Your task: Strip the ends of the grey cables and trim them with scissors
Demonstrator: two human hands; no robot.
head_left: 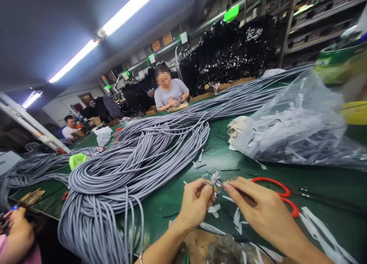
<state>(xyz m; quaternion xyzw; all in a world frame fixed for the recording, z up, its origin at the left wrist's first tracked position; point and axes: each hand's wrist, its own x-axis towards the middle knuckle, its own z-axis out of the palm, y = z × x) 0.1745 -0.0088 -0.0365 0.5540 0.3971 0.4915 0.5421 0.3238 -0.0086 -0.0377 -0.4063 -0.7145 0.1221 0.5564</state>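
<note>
My left hand [196, 199] is closed in a pinch around a cable end [215, 176] with whitish wrapping and fine loose strands. The cable behind those fingers is hidden. From the right, my right hand [258, 202] pinches a thin dark wire at that same end, thumb and forefinger together. Scraps of white wrapping [237, 220] lie beneath my hands, beside a worn board [206, 245]. Red-handled scissors [286, 193] rest just beyond my right hand.
Long grey cables [137, 157] lie heaped and looped across the green table [177, 183]. A clear plastic bag [292, 130] of white scraps stands at right, near a green bucket [332, 63]. One co-worker [170, 90] sits opposite; another person's arm [20, 229] shows at lower left.
</note>
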